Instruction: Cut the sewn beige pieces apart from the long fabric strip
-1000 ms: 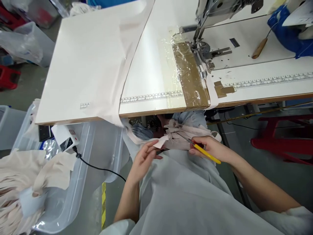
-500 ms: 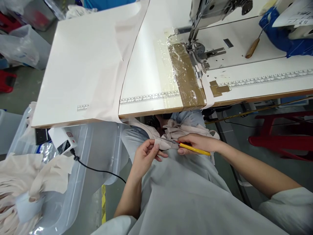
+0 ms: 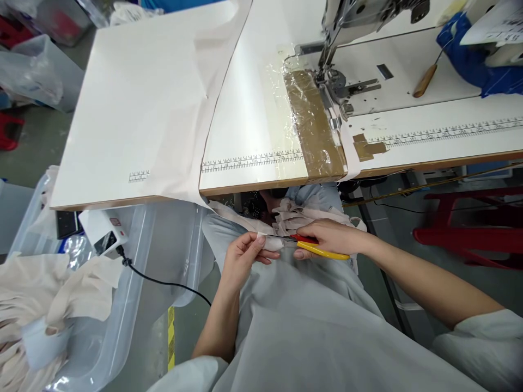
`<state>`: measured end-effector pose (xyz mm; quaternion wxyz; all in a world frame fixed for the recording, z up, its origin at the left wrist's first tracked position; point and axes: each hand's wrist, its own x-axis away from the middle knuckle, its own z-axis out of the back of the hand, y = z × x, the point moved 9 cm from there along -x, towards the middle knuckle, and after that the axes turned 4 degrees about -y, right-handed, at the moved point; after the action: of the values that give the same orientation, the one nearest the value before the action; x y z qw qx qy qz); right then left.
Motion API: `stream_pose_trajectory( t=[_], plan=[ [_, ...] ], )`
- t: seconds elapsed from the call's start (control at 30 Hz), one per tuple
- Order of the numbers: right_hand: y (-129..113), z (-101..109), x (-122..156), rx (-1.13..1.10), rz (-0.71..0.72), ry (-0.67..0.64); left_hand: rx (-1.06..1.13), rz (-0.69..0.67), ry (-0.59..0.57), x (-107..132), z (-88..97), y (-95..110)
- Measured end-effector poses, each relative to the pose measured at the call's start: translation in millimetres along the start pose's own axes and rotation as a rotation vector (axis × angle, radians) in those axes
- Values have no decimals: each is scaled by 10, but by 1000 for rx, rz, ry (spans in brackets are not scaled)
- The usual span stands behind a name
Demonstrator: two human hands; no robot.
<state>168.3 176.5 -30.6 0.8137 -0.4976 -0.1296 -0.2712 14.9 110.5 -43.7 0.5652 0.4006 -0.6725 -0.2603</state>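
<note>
My left hand (image 3: 247,256) pinches the end of a pale pink fabric strip (image 3: 273,243) above my lap. My right hand (image 3: 322,238) is closed round scissors (image 3: 322,251) with one yellow and one red handle. Their blades point left and lie at the strip, close to my left fingertips; whether they have cut through it I cannot tell. More of the pale pink fabric (image 3: 292,215) lies bunched on my lap behind the hands. A long pale piece (image 3: 180,169) drapes over the table's front edge and runs down toward my left hand.
In front is a white sewing table (image 3: 110,109) carrying a sewing machine (image 3: 339,71) and a wooden-handled awl (image 3: 425,80). At the left, a clear plastic bin (image 3: 134,305) holds fabric pieces and a white device (image 3: 104,231) with a black cable. A red stool (image 3: 469,237) stands at the right.
The scissors' handles have spread apart, so more of the red one shows, and the blades have shifted slightly left along the strip. My left hand keeps its pinch.
</note>
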Motion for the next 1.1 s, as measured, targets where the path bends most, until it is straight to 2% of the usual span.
stream_pose_trajectory(
  t=[0.33,0.57,0.7,0.8,0.9,0.97,1.0,1.03,1.1],
  plan=[
    [25,15,17,39,-6,82,21,-12,-7,2,4,-5],
    [-93,68,-9,156,18,150,16,3,-22,3,-25,-23],
    [-25,55,5,121,5,150,-9,2,-23,21,-21,3],
    [12,48,16,57,-9,179,-32,1,-46,0,-124,-26],
    [-95,74,17,-97,75,280,-38,27,-171,-49,-377,-59],
    [-166,107,45,-206,141,369,-140,9,-281,-78,-509,76],
    [-176,130,78,-239,156,418,-250,-44,-295,-99,-506,245],
    [-168,156,126,-252,157,468,-395,-132,-268,-125,-453,491],
    [-108,220,281,-235,126,573,-742,-399,-68,-161,-243,1204]
  ],
)
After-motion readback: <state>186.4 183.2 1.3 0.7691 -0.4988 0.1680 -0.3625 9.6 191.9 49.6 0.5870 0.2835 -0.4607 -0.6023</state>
